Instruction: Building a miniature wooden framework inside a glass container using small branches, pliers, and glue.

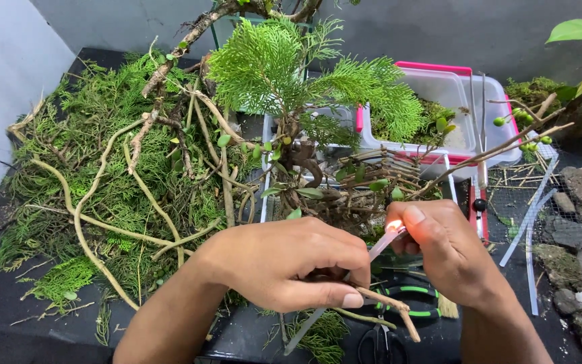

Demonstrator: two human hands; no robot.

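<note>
Your two hands are working below the one small conifer [291, 74]: left hand [284, 263] pinching one twig [385, 307], right hand [449, 253] gripping one lit lighter [391, 232].

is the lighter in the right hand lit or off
Lit. A small orange-white flame glows at the top of the right hand, right against the end of the thin clear strip that the left hand holds.

Both forearms come in from below and meet at the middle. The left hand [284, 266] is curled palm-down, thumb pressed along its lower edge. The right hand [446, 249], just beside it, pinches with thumb and forefinger.
</note>
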